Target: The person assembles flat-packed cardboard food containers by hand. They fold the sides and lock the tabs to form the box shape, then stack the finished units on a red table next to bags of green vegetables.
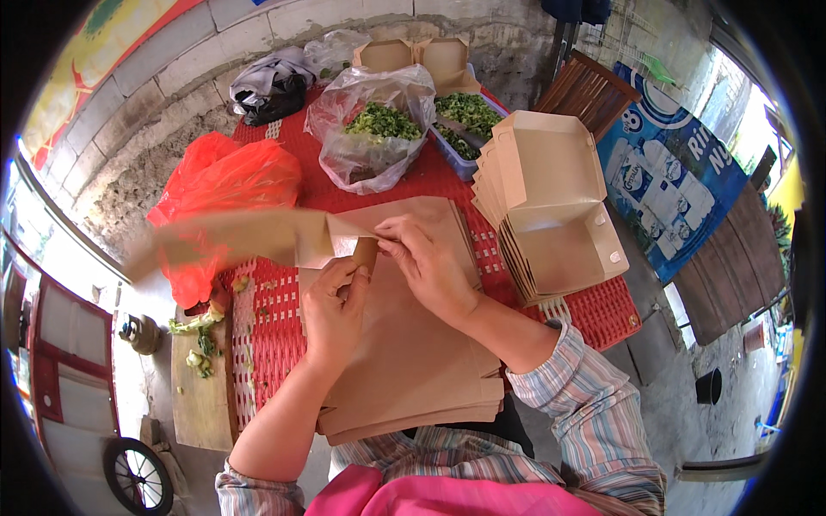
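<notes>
Both hands are closed on a brown cardboard box blank [284, 234], whose far end stretches left and is smeared by motion. My left hand [334, 301] pinches a raised flap at its near edge. My right hand [419, 258] grips the corner beside it, fingertips close to the left hand's. Beneath my hands and forearms lies a stack of flat cardboard blanks [413, 370], its near end over my lap. To the right, a nested stack of folded cardboard boxes [555, 172] stands with lids raised.
The red woven table [301, 155] bears a clear bag of chopped greens [383, 120], a blue tub of greens [465, 125] with a knife, and a red plastic bag [228, 176]. Two open boxes [413, 58] stand behind. Vegetable scraps [202, 340] lie on a wooden board [202, 400] at left.
</notes>
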A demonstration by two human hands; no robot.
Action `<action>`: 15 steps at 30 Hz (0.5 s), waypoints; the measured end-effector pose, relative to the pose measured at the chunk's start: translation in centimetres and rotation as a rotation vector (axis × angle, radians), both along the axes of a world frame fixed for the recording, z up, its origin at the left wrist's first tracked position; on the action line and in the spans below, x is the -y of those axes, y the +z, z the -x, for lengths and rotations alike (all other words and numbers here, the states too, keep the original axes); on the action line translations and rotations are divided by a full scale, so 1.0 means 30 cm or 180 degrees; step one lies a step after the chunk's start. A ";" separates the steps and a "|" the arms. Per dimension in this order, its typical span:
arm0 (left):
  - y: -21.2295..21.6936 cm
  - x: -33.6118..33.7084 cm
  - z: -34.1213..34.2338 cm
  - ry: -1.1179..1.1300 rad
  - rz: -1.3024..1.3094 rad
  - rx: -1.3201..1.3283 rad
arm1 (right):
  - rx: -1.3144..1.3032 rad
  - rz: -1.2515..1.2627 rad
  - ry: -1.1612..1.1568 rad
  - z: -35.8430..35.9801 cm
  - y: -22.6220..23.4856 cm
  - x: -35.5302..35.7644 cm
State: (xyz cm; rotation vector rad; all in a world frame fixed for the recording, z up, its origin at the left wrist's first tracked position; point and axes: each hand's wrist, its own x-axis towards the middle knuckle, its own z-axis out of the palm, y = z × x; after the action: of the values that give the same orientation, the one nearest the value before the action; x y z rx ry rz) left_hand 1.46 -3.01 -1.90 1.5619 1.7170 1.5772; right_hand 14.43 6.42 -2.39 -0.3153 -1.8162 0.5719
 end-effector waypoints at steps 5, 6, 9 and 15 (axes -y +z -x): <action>-0.016 0.019 0.049 0.0498 -0.0185 -0.1386 | 0.0883 -0.0463 -0.0653 -0.030 0.036 0.041; 0.013 0.029 0.046 0.0643 -0.0192 -0.1895 | 0.1031 -0.0509 -0.0812 -0.039 0.039 0.040; -0.078 -0.006 0.061 0.0241 -0.0176 0.0225 | 0.0671 -0.0266 -0.0684 -0.016 0.022 0.033; -0.027 -0.024 0.040 -0.0094 0.0021 0.1071 | 0.0943 0.0084 -0.0617 -0.028 0.021 0.050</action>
State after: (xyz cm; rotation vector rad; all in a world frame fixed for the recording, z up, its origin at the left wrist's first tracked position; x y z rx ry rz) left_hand 0.26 -2.29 -2.72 1.2267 1.5061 1.7029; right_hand 15.28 4.92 -1.75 -0.6136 -2.0336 0.4298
